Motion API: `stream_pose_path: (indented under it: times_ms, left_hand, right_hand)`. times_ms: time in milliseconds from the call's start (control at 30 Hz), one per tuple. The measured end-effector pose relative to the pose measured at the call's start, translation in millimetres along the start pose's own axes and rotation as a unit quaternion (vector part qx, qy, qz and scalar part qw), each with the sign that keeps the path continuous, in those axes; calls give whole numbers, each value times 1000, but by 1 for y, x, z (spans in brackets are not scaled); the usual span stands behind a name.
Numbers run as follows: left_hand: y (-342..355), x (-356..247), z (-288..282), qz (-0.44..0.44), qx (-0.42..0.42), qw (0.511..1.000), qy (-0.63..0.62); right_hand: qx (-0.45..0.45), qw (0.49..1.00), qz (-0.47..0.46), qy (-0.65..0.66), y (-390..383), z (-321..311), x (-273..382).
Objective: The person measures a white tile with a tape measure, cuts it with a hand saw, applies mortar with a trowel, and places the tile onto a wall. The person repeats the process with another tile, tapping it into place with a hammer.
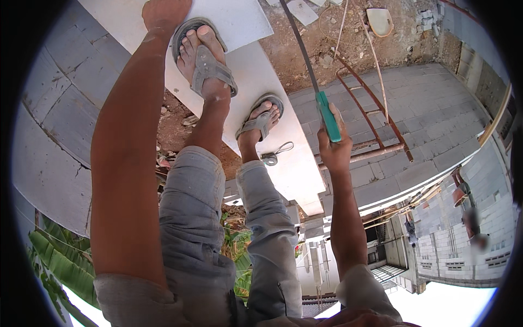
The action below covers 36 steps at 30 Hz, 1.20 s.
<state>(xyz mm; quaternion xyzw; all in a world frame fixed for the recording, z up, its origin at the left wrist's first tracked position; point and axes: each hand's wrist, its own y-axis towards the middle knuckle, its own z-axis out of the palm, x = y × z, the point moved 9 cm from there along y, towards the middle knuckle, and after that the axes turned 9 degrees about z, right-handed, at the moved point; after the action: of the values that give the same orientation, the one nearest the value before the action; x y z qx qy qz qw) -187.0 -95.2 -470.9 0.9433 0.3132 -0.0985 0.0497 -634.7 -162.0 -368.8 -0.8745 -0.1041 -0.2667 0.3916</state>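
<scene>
My right hand (pixel 335 146) is closed round the green handle (pixel 328 117) of a handsaw, whose long dark blade (pixel 300 41) runs up past the picture's top edge. At the top left, my left hand (pixel 165 12) rests at the edge of a white block (pixel 239 24); its fingers are cut off by the frame, so their pose does not show. This block lies across a long white slab (pixel 291 128). One sandalled foot (pixel 206 60) is on the block, the other (pixel 261 120) on the slab. A small round tool with a looped strap (pixel 271 158) lies on the slab near that foot.
A rusty metal frame (pixel 376 106) and thin poles (pixel 376 65) stand right of the slab, by a grey block surface (pixel 425 120). A pale oval basin-like piece (pixel 379 23) lies on rubble ground. Grey block walling (pixel 60 109) and banana leaves (pixel 60 253) are left.
</scene>
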Motion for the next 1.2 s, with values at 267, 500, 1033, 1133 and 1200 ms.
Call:
stream_pose_path:
  times_ms: [267, 500, 1033, 1133, 1200]
  left_hand:
    - [0, 26, 9, -58, 182, 981, -27]
    - [-41, -15, -59, -83, 57, 995, 25]
    - [-176, -140, -80, -33, 188, 976, -103]
    - [-175, -136, -75, -58, 231, 964, -117]
    - [-174, -131, -72, -69, 275, 947, -152]
  right_hand:
    - [-13, 979, 201, -8, -196, -59, -108]
    - [19, 972, 231, -22, -294, -78, -135]
    - [-87, 952, 293, 28, -278, -55, -81]
    - [-96, 959, 265, -35, -265, -52, -55]
    - [-101, 961, 228, -122, -249, -53, -36]
